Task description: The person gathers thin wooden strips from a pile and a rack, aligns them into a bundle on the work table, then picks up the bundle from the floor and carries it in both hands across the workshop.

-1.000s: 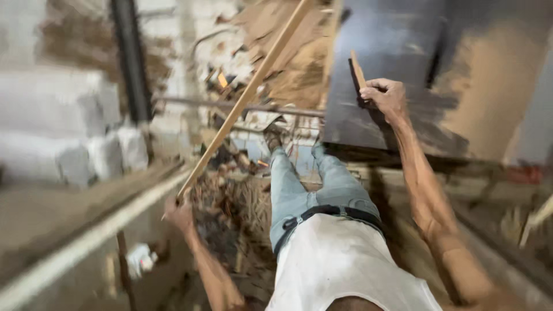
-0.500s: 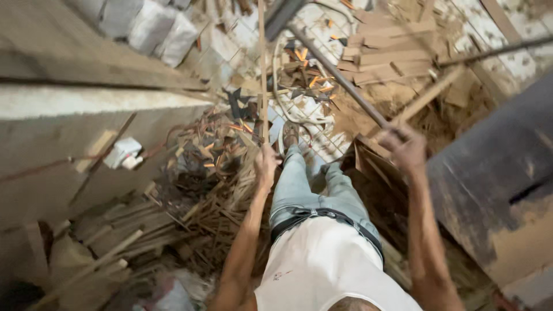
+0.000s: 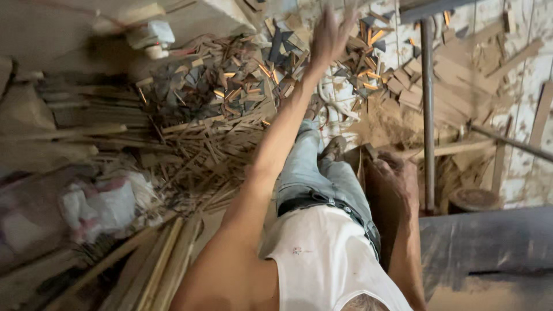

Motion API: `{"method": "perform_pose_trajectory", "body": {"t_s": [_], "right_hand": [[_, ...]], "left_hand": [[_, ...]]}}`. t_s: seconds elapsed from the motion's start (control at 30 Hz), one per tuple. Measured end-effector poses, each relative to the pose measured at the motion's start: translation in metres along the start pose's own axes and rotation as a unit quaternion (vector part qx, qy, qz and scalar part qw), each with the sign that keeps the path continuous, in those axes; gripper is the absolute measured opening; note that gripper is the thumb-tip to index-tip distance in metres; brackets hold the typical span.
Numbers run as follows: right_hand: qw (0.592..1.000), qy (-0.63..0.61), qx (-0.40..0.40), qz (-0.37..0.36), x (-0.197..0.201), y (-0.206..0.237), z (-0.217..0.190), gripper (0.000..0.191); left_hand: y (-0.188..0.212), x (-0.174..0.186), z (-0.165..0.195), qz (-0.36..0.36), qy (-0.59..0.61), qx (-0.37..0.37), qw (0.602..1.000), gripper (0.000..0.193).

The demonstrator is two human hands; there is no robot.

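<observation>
The left hand [image 3: 331, 31] is flung forward with fingers spread, holding nothing, above a heap of offcuts [image 3: 230, 80] on the floor. The right hand [image 3: 397, 175] rests curled on a dark wooden board [image 3: 380, 201] standing upright beside the legs. Long wooden strips [image 3: 155, 259] lie untouched, so sorting looks barely begun.

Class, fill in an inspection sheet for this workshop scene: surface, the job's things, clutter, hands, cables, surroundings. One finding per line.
Surface: tiled floor, dusty, largely covered.
Job's things: thin board standing on edge by the right hand.
Clutter: heap of wood offcuts; long wooden strips; plastic bags.
Hands: left hand raised, open, empty, blurred; right hand resting on the board's edge.
Cables: nothing seen.
Surroundings: metal pipe upright; dark worktop at right.
</observation>
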State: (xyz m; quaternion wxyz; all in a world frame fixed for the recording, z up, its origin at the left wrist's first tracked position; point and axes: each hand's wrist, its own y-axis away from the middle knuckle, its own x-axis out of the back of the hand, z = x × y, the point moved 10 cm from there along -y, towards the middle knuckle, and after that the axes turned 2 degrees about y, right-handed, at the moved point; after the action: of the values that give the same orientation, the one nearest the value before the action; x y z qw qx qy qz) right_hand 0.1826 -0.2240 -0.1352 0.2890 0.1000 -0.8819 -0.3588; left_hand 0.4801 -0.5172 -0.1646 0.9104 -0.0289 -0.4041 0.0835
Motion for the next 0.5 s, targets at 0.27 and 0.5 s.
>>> {"method": "perform_pose_trajectory", "body": {"t_s": [0.27,0.5], "right_hand": [[0.968,0.137,0.201,-0.054,0.014,-0.04,0.005,0.038],[0.969,0.059,0.19,-0.146,-0.008,-0.058,0.037,0.035]], "left_hand": [[0.371,0.013,-0.124,-0.274,0.101,0.388,0.874,0.063],[0.572,0.108,-0.134,-0.017,0.166,0.5,0.85,0.041]]}}
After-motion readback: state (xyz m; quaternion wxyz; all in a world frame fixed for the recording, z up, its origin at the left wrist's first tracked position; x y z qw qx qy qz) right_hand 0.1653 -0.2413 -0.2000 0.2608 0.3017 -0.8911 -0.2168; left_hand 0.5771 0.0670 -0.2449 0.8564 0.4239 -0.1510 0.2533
